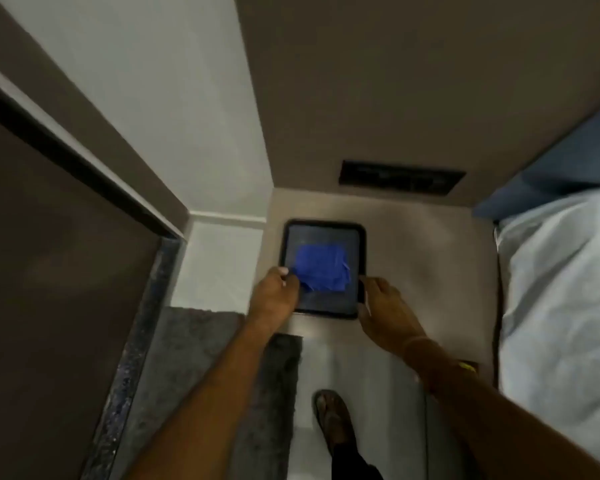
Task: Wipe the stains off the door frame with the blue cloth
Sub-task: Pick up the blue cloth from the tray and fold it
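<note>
A folded blue cloth (321, 268) lies in a dark rectangular tray (355, 237) on a low beige surface (413, 244). My left hand (278, 292) is at the tray's left rim, its fingertips pinching the cloth's near-left corner. Over on the other side, my right hand (383, 303) grips the tray's right rim near the front corner. The door (49, 271) and its dark frame (66, 157) run along the left of the view. No stains can be made out in this blurred frame.
A bed with pale bedding (561, 299) fills the right side. A dark panel (400, 177) sits on the wall behind the tray. A grey mat (194, 358) lies by the dark stone threshold (139, 341). My sandalled foot (333, 417) stands on the pale floor.
</note>
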`<action>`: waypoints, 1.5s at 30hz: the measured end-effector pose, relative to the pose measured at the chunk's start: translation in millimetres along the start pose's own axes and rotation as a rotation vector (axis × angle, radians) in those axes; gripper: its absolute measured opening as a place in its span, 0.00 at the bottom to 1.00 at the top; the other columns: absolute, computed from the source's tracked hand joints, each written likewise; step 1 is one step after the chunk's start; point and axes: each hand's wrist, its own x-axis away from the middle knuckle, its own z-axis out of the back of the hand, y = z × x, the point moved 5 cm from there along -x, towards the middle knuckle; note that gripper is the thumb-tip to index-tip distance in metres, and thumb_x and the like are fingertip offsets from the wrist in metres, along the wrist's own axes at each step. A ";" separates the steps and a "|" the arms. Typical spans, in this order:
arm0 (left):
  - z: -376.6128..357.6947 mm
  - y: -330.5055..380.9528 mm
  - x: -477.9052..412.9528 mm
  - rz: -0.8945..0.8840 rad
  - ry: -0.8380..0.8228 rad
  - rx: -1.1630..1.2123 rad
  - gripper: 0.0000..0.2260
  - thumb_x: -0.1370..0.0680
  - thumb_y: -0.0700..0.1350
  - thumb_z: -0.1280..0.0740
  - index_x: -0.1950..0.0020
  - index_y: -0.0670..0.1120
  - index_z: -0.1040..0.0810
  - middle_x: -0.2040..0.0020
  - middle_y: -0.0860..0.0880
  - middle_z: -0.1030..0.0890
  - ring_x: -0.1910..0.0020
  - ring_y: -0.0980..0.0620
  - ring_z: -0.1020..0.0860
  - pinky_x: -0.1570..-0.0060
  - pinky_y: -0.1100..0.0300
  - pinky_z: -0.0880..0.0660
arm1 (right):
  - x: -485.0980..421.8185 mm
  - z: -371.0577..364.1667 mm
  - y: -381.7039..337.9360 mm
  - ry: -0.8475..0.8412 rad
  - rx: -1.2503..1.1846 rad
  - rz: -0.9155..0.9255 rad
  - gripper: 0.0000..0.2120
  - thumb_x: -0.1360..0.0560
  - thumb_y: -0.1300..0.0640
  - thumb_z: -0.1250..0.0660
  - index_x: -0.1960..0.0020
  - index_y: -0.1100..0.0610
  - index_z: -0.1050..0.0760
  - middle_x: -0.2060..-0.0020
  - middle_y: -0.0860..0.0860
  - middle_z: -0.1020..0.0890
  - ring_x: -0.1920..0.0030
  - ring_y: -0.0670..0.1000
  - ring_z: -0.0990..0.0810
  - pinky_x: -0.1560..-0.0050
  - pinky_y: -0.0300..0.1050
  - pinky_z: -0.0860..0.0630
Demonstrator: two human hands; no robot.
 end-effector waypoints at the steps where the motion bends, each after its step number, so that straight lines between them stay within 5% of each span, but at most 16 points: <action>1: -17.1 -5.8 -20.9 0.025 0.011 0.017 0.14 0.20 0.44 0.40 0.37 0.40 0.29 0.39 0.38 0.22 0.40 0.41 0.25 0.43 0.57 0.30 | -18.6 -12.8 13.6 -0.001 -0.025 -0.001 0.26 0.23 0.61 0.40 0.27 0.61 0.43 0.32 0.60 0.34 0.35 0.61 0.32 0.36 0.50 0.33; 7: -69.3 -44.5 -109.6 0.113 0.179 -0.086 0.17 0.22 0.44 0.39 0.35 0.37 0.30 0.38 0.34 0.24 0.39 0.37 0.26 0.40 0.54 0.31 | -93.3 -69.1 52.5 -0.002 0.024 0.105 0.33 0.23 0.59 0.38 0.24 0.53 0.51 0.26 0.58 0.44 0.30 0.61 0.38 0.35 0.55 0.31; 14: -101.4 -59.9 -155.8 0.224 0.103 -0.105 0.24 0.25 0.52 0.34 0.35 0.37 0.30 0.36 0.37 0.25 0.38 0.39 0.26 0.39 0.53 0.29 | -127.2 -105.4 56.1 -0.091 0.115 0.187 0.37 0.24 0.58 0.35 0.25 0.46 0.54 0.23 0.53 0.55 0.26 0.61 0.47 0.31 0.58 0.33; 23: -112.8 -54.3 -161.7 0.318 -0.035 0.174 0.25 0.29 0.54 0.29 0.38 0.41 0.29 0.43 0.41 0.20 0.46 0.43 0.20 0.43 0.47 0.22 | -130.2 -104.4 59.0 0.002 -0.065 0.158 0.36 0.26 0.61 0.34 0.25 0.51 0.48 0.24 0.54 0.47 0.28 0.59 0.43 0.28 0.52 0.42; 27: -122.4 -45.9 -154.3 0.360 -0.035 0.432 0.10 0.26 0.45 0.30 0.58 0.45 0.31 0.61 0.48 0.24 0.64 0.53 0.22 0.62 0.58 0.20 | -130.7 -99.3 57.2 0.032 -0.177 0.117 0.42 0.28 0.62 0.31 0.24 0.53 0.54 0.26 0.57 0.42 0.29 0.60 0.39 0.28 0.55 0.39; 30: -119.0 -41.8 -144.4 0.374 0.000 0.535 0.11 0.26 0.43 0.30 0.61 0.45 0.32 0.62 0.48 0.24 0.65 0.52 0.23 0.57 0.55 0.20 | -128.9 -95.0 54.2 0.072 -0.109 0.082 0.50 0.31 0.58 0.28 0.25 0.54 0.61 0.25 0.58 0.43 0.28 0.60 0.40 0.29 0.59 0.38; 33: -105.1 -33.2 -130.0 0.290 0.020 0.528 0.09 0.27 0.44 0.29 0.52 0.42 0.26 0.52 0.42 0.19 0.55 0.46 0.19 0.49 0.49 0.20 | -122.6 -83.5 38.1 0.171 0.074 0.169 0.50 0.32 0.55 0.26 0.25 0.58 0.60 0.23 0.58 0.49 0.25 0.60 0.48 0.26 0.60 0.44; 36: -80.4 -16.3 -108.0 0.065 0.089 0.357 0.10 0.27 0.47 0.30 0.50 0.44 0.25 0.55 0.46 0.19 0.59 0.51 0.20 0.58 0.60 0.20 | -117.9 -69.4 10.2 0.157 0.058 0.271 0.45 0.30 0.58 0.28 0.25 0.58 0.55 0.24 0.59 0.47 0.25 0.60 0.48 0.25 0.59 0.47; 38: -50.3 -2.1 -81.4 -0.060 0.195 0.267 0.07 0.26 0.48 0.33 0.52 0.46 0.26 0.59 0.49 0.20 0.61 0.52 0.21 0.63 0.67 0.23 | -109.7 -54.7 -13.4 0.119 -0.088 0.297 0.41 0.29 0.63 0.29 0.25 0.59 0.50 0.26 0.61 0.40 0.27 0.60 0.39 0.27 0.55 0.41; 41: 3.0 11.3 -39.7 -0.142 0.282 0.286 0.09 0.23 0.50 0.39 0.52 0.46 0.23 0.55 0.48 0.19 0.52 0.46 0.20 0.49 0.52 0.22 | -90.0 -25.2 -56.0 0.167 -0.297 0.319 0.28 0.28 0.69 0.34 0.30 0.62 0.37 0.39 0.61 0.24 0.40 0.60 0.25 0.40 0.45 0.29; 43: 52.0 16.0 -5.5 -0.252 0.377 0.265 0.14 0.23 0.53 0.43 0.52 0.47 0.22 0.55 0.49 0.17 0.53 0.47 0.20 0.49 0.49 0.23 | -70.0 -7.2 -92.1 0.222 -0.490 0.283 0.19 0.27 0.69 0.35 0.36 0.63 0.30 0.49 0.55 0.21 0.47 0.58 0.22 0.50 0.38 0.29; 45: 102.4 17.5 33.6 -0.370 0.518 0.114 0.16 0.24 0.55 0.45 0.49 0.50 0.23 0.55 0.52 0.19 0.53 0.49 0.21 0.50 0.52 0.24 | -47.5 2.9 -128.5 0.229 -0.754 0.198 0.16 0.26 0.68 0.36 0.39 0.63 0.28 0.51 0.53 0.21 0.49 0.55 0.21 0.49 0.43 0.25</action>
